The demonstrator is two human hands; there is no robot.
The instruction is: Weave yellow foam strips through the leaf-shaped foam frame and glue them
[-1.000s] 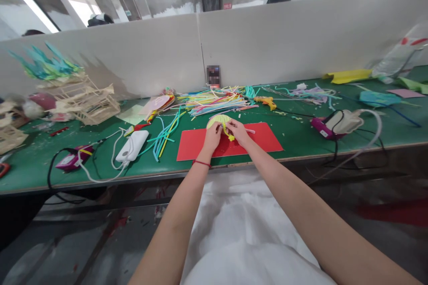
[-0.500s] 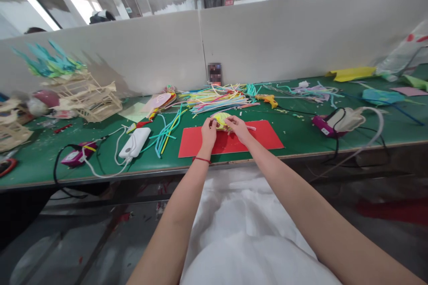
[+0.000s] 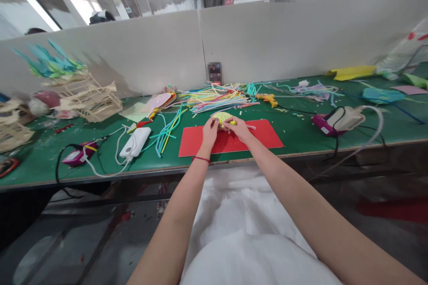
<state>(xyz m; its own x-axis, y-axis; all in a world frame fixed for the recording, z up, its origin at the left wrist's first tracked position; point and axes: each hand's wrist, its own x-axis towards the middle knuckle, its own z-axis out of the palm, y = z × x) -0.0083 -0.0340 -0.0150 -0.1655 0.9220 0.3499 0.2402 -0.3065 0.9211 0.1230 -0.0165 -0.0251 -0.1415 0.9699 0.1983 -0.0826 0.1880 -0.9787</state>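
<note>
The left hand and right hand pinch the yellow craft piece between them, near the red board's twelve o'clock edge. Coloured strips lie beyond, at twelve o'clock.

Right grip: bare green worktop beyond the red board, good passage as far as the purple device. Straight ahead I'm blocked by heaped strips and the yellow glue gun, cord trailing right; partition behind. Left, only a narrow gap before turquoise strips, then the white box and looping cable.
</note>
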